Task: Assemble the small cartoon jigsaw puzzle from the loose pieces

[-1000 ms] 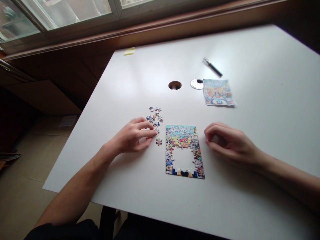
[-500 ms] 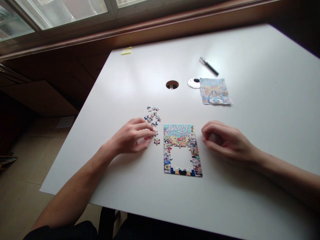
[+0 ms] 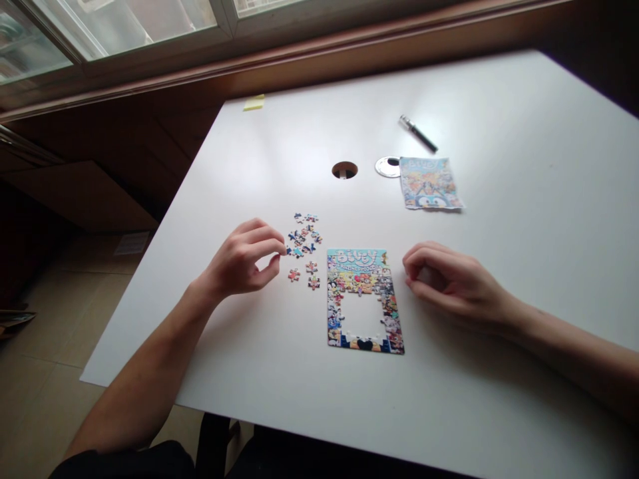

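Note:
My left hand [image 3: 252, 256] is at the left edge of a loose group of jigsaw pieces [image 3: 304, 236], thumb and forefinger pinched together at a small blue piece [image 3: 288, 251]. Just below that group lie a few reddish pieces [image 3: 293, 275], apart from one another. To their right is a partly filled jigsaw puzzle [image 3: 359, 269], its border and upper rows in place around a white gap in the lower middle. My right hand [image 3: 449, 279] rests on the table beyond the puzzle's right edge, fingers curled in, with nothing visible in them.
A crumpled picture sheet [image 3: 432, 183] lies behind the puzzle, partly over a round metal cover [image 3: 385, 166]. Left of it is a cable hole [image 3: 344, 170] in the white table [image 3: 279, 372]. Farther back are a black pen [image 3: 419, 134] and a yellow sticky note [image 3: 253, 102].
My left hand has drawn back left and slightly upward, uncovering reddish pieces and part of the group. The right hand and the puzzle stay where they were.

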Motion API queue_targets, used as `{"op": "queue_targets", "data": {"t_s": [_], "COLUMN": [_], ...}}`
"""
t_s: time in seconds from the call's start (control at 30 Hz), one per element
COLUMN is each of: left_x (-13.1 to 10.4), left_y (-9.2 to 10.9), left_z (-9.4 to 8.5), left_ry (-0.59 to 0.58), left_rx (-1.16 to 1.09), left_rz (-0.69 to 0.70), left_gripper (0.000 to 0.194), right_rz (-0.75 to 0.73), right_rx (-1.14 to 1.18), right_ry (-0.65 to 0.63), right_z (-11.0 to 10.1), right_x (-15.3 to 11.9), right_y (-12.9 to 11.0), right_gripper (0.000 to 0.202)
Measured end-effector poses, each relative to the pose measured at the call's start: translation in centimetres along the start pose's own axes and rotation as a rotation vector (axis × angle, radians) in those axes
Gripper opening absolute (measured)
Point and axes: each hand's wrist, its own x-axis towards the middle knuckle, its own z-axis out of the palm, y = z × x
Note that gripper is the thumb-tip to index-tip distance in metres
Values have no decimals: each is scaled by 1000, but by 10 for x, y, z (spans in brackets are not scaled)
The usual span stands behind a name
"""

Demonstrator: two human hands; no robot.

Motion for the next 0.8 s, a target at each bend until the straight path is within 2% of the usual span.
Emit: {"op": "queue_targets", "data": {"t_s": [0.23, 0.8], "left_x": [-1, 1], "left_y": [-1, 1], "left_z": [2, 2], "left_ry": [-94, -123], "left_rx": [38, 18], "left_rz": [4, -12], "left_gripper": [16, 14], "right_rz": [-12, -16], "right_rx": [-7, -1], "right_ry": [-9, -4], "right_z": [0, 1], "right_x": [1, -1], "right_y": [0, 1], "right_gripper": [15, 17]}}
